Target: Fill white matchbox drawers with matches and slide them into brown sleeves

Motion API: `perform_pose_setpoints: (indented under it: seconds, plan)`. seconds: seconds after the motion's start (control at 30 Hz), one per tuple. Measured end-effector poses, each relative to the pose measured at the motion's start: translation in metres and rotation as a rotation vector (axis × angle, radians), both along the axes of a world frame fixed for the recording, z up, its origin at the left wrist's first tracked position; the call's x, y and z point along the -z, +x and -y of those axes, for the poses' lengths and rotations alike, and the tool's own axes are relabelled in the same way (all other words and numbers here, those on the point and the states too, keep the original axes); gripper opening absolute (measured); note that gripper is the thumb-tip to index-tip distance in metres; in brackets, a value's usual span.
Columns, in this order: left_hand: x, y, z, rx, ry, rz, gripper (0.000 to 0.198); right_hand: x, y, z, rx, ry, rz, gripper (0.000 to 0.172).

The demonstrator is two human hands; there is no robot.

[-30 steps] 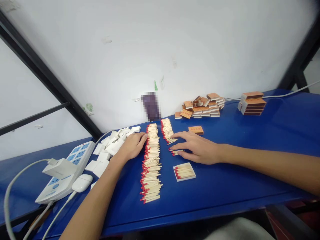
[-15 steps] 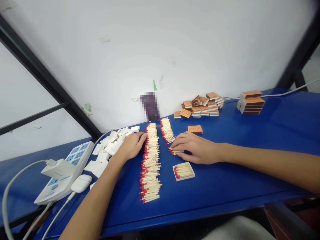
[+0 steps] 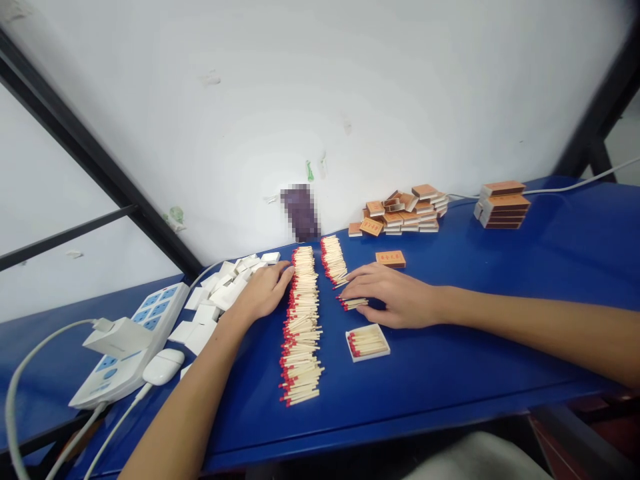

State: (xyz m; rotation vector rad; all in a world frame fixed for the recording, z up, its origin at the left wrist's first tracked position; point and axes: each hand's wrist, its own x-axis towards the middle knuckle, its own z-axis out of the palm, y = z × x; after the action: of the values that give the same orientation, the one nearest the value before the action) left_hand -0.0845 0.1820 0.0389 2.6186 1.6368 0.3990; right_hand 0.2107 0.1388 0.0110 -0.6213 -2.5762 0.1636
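Observation:
My right hand [image 3: 393,295] lies low over the table, fingers stretched left and parted from the thumb. A small bunch of red-tipped matches [image 3: 354,304] lies between its fingers and thumb. Just below is a white inner matchbox tray [image 3: 367,343] with several matches in it. My left hand [image 3: 266,291] rests between a heap of white trays [image 3: 220,291] and a long row of matches [image 3: 303,327], its fingertips at the row's left edge, its fingers loosely extended. A shorter row of matches [image 3: 333,259] ends beside my right fingertips.
An orange matchbox sleeve [image 3: 391,259] lies behind my right hand. Against the wall is a pile of sleeves [image 3: 403,212], with a neat stack of matchboxes [image 3: 501,207] to its right. At left are a power strip [image 3: 165,300], a charger [image 3: 119,343] and a white earbud case [image 3: 163,367] with cables.
My right hand has shifted very slightly to the right, and more of the small bunch of matches shows beside its fingers. My left hand has stayed in place.

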Motion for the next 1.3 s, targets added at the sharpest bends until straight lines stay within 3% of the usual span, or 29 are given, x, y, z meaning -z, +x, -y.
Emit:
perform_pose_setpoints:
  seconds: [1.3]
  plan:
    - [-0.0041,0.0036,0.0024,0.03,-0.01,-0.017,0.051,0.0009,0.0019,-0.0011,-0.027,0.0,-0.036,0.031]
